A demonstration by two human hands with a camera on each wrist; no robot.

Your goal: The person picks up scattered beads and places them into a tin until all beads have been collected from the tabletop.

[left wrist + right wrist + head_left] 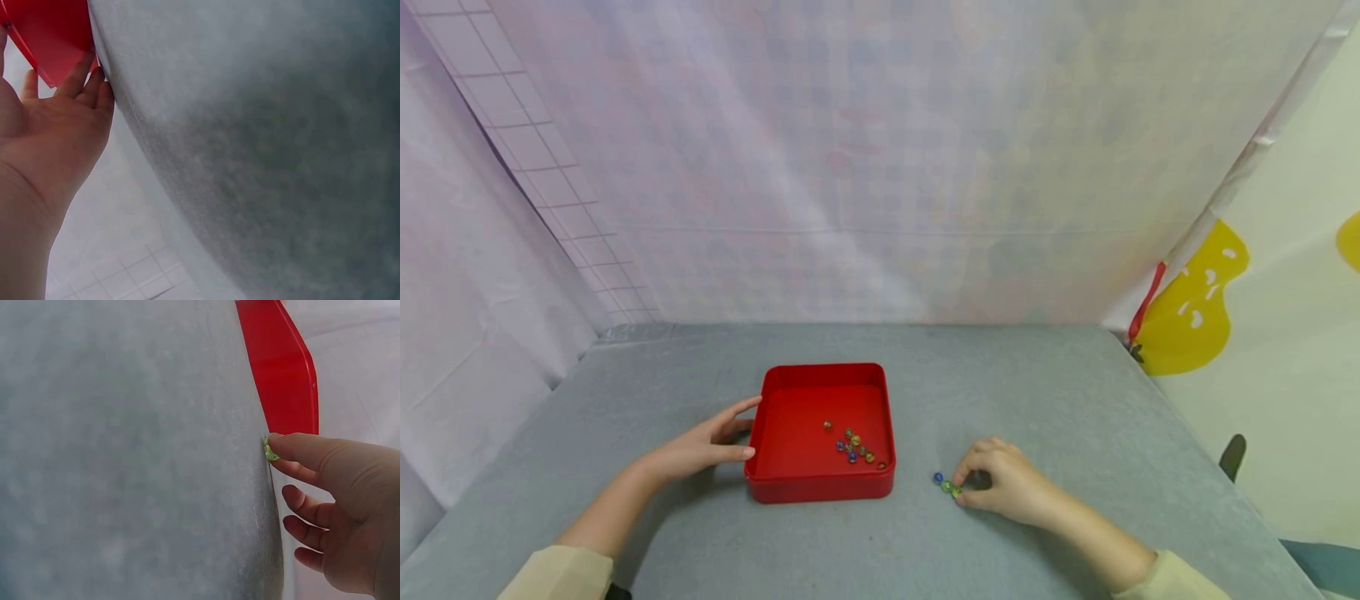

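A square red tray (821, 489) stands on the grey tabletop, with several small glass marbles (856, 441) scattered over its right half. Against its left wall rests my left hand (696, 446), thumb and fingers spread along the side. To the right of the tray, my right hand (1003, 483) pinches a green marble (956, 492) between thumb and forefinger at table level; that marble (270, 450) also shows at the fingertips in the right wrist view. Beside it lie another green marble (947, 487) and a blue marble (938, 477), close together on the table.
Pale curtains (850, 167) hang behind the table (1015, 375) and along its left side. On the right, a white cloth (1285, 375) with yellow shapes hangs by the table edge.
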